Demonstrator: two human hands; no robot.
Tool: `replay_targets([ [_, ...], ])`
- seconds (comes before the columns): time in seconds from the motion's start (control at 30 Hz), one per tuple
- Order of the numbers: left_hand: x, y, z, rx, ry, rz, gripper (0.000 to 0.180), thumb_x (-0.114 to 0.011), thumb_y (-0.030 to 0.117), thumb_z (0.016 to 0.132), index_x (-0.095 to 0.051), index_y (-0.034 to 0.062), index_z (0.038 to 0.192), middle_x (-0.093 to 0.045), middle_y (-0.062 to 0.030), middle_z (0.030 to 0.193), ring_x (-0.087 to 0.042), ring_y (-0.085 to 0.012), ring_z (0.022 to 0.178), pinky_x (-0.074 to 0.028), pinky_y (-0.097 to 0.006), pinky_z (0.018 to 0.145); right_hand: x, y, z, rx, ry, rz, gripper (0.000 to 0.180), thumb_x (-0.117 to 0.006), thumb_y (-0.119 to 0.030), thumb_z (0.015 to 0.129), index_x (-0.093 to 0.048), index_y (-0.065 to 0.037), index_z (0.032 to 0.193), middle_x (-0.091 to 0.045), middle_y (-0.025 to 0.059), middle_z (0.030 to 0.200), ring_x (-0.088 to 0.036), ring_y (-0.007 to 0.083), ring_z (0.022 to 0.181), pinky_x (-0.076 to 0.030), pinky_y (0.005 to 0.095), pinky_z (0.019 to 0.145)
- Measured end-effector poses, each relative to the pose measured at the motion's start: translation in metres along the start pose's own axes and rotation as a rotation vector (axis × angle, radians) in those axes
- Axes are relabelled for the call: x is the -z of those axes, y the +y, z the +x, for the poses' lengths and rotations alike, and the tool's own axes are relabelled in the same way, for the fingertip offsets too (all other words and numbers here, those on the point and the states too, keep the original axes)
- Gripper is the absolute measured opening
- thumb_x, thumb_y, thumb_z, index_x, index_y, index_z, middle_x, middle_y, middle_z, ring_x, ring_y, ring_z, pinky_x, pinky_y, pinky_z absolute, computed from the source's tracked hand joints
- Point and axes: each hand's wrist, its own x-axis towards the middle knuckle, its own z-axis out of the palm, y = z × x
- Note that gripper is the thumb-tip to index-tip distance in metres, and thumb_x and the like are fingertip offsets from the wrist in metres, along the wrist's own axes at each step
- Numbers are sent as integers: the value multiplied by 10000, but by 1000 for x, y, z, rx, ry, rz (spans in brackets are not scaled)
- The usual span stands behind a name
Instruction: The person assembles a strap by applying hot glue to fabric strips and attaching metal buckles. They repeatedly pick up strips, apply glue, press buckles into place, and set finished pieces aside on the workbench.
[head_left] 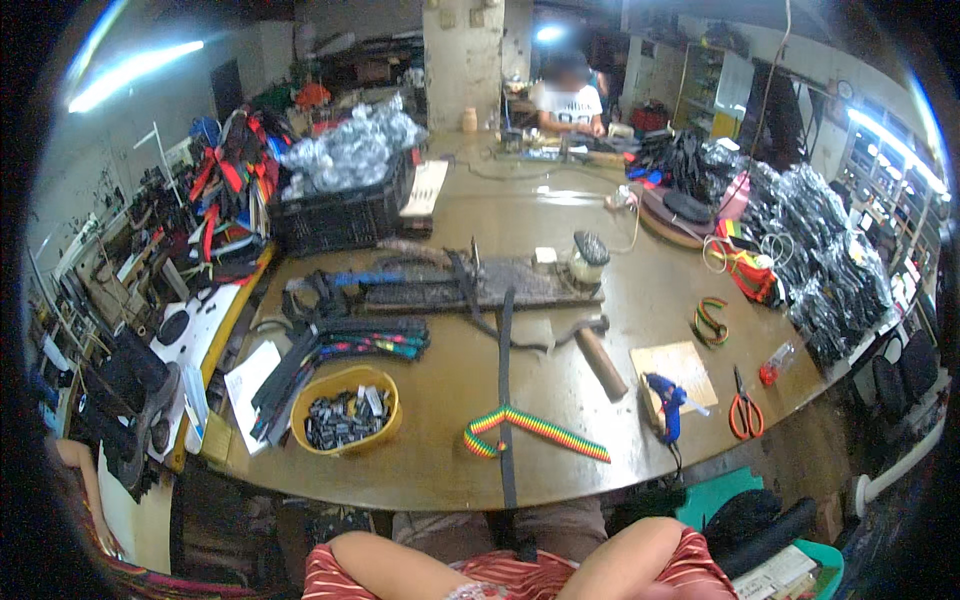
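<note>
Both my forearms show at the lower edge, bent inward across my red striped shirt, but my left hand and my right hand are out of the picture. Nearest to them, a long black strap (507, 420) runs down the table and over its front edge. Across it lies a folded strap striped in red, yellow and green (550, 431). A yellow basin (398, 428) full of small dark pieces stands to the left. Toward the right are a hammer (600, 364), a blue bundle (670, 410) on a piece of cardboard (690, 365), and orange-handled scissors (742, 415).
Dark straps (370, 338) are stacked behind the basin, beside a worn board (430, 290). A black crate (325, 220) holds clear plastic packaging. Wrapped black goods (830, 250) pile up on the right. Another person (570, 100) sits at the far end; someone's arm (90, 490) shows at left.
</note>
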Motion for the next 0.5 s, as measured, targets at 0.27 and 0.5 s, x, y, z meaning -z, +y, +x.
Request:
replay_targets([
  [0.27,47,-2,-40,-249,11,415,610,-362,339,979,-113,111,1487,7,-59,1562,53,-239,1435,47,-475,1150,-4,19,3,-255,-257,92,292,-498,-282,925,-643,-36,863,-622,126,884,-553,320,993,-383,572,949],
  [0.5,96,20,-61,-211,33,667,620,-327,360,979,-79,94,1481,20,-118,1545,3,-317,1421,-20,-491,1146,9,21,-3,-273,-197,47,315,-462,-266,937,-625,-14,845,-604,140,861,-560,328,949,-411,564,918],
])
